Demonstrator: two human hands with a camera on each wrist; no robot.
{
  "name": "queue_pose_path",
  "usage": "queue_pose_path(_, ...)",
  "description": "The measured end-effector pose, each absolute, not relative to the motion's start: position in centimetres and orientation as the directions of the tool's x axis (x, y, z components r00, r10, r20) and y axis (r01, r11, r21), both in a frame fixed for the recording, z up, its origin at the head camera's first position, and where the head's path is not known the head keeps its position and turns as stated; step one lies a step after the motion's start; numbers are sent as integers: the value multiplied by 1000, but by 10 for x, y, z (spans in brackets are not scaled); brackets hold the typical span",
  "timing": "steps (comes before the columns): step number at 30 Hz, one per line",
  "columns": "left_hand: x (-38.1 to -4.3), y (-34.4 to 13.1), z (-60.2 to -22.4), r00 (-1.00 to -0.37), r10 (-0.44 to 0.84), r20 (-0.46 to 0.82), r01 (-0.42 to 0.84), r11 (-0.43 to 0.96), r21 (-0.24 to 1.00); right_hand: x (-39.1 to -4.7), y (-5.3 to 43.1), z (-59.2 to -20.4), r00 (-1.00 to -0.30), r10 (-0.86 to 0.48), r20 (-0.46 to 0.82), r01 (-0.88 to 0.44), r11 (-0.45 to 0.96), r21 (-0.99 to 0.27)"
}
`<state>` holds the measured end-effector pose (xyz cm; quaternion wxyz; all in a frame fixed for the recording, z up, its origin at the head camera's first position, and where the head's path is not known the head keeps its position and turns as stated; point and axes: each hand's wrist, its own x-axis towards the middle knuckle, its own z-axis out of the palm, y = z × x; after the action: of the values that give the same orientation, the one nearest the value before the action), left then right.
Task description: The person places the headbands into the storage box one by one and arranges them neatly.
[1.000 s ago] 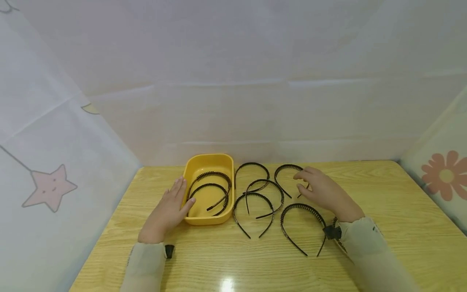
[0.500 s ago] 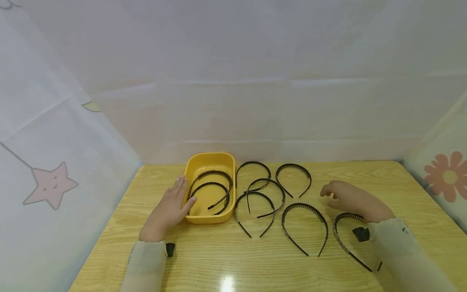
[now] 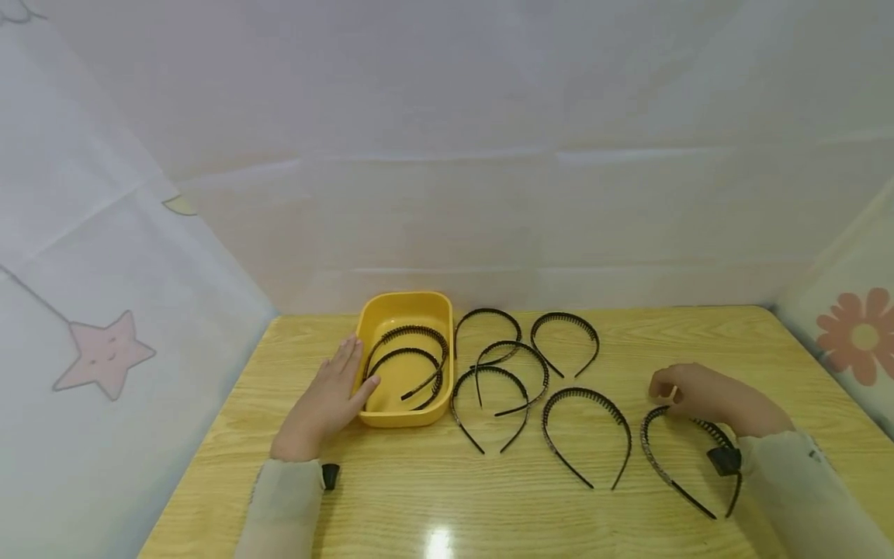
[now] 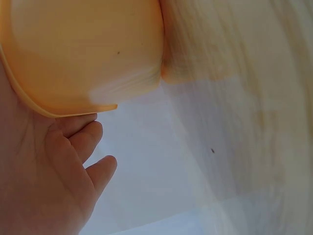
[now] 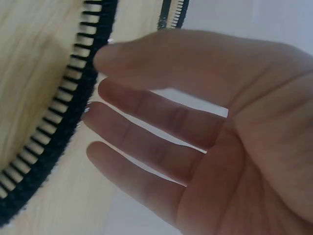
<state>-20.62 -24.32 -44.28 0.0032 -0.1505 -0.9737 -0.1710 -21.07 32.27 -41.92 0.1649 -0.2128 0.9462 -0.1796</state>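
My left hand rests along the left side of a yellow plastic bin, its thumb over the rim. In the left wrist view its fingers lie straight or slightly bent against the outside of the bin's wall. Two dark toothed headbands lie in the bin. My right hand is at the top of the rightmost headband, which lies on the table. In the right wrist view the thumb tip meets or nearly meets that toothed band; the other fingers extend loosely beside it, and no grip shows.
Left of the rightmost headband lies another headband. Farther back is a single one. Several overlapping headbands lie close to the bin's right side. A pale cloth wall stands behind the wooden table.
My right hand has moved right and toward me, from the back-right headband to the rightmost one. My left hand has stayed at the bin.
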Motion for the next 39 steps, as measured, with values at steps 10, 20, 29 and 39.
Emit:
queue_pose_path(10, -207, -241, -443, -955, 290, 53, 291, 897, 332, -207, 334, -431, -858, -464, -221, -333, 830, -448)
queue_pose_path(20, -209, -240, -442, -952, 298, 65, 303, 901, 310, -208, 338, -436, -866, -464, -187, -337, 818, -465)
queue_pose_path(29, -207, -241, -443, -956, 286, 63, 291, 905, 310, -210, 340, -439, -862, -477, -170, -357, 810, -465)
queue_pose_path(39, -208, -240, -441, -956, 288, 62, 294, 916, 274, -211, 345, -438, -868, -474, -146, -371, 816, -442)
